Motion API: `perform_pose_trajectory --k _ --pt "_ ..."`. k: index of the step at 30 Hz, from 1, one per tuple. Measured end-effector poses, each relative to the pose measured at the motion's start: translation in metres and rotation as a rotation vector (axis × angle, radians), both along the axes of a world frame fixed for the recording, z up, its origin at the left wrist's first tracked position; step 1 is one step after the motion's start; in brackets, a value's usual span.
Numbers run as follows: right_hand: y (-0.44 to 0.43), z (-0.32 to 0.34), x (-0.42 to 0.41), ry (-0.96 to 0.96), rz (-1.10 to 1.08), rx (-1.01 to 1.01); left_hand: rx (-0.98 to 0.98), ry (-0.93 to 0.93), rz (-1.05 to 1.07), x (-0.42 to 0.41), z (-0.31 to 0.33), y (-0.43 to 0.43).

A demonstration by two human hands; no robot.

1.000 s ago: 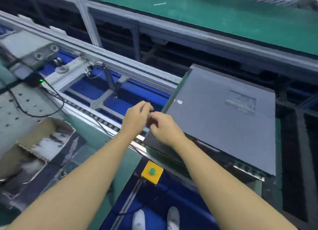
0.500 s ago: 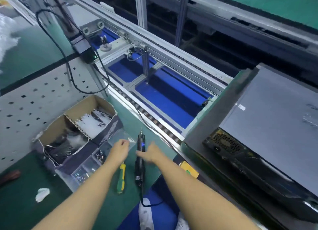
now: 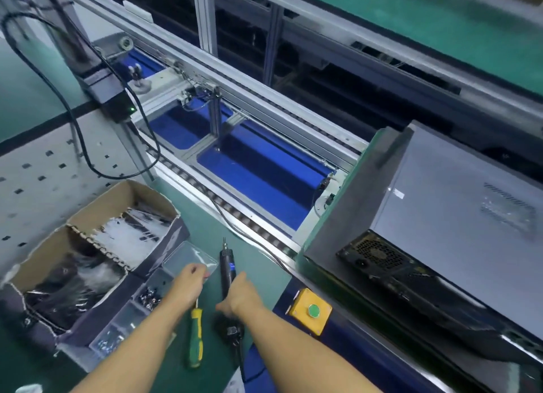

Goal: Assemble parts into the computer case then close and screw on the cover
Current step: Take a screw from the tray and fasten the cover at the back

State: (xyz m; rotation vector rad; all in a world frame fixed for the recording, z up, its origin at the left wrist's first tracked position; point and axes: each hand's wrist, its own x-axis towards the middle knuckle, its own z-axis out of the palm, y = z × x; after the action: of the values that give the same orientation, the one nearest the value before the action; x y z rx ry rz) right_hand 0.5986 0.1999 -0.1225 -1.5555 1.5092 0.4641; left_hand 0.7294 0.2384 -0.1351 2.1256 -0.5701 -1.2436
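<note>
Right hand wrapped around electric screwdriver, lower centre of frame. Its long axis ran up-frame, bit pointing away. Computer case, cover on, sat at frame right, nearer this hand. Left hand curled over clear screw box; couldn't tell if it held a screw.
</note>
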Motion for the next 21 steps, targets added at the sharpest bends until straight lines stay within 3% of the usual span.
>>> perform_pose_trajectory --k 8,15,21 --pt "-0.006 0.017 -0.034 -0.331 -0.227 0.263 -0.04 0.025 0.041 -0.013 0.001 -0.002" --pt "-0.018 0.068 -0.085 -0.562 -0.308 0.015 -0.319 0.039 0.18 -0.051 0.038 -0.032" --pt "-0.046 0.138 -0.165 -0.928 -0.515 -0.173 -0.602 0.092 0.064 -0.135 0.116 -0.086"
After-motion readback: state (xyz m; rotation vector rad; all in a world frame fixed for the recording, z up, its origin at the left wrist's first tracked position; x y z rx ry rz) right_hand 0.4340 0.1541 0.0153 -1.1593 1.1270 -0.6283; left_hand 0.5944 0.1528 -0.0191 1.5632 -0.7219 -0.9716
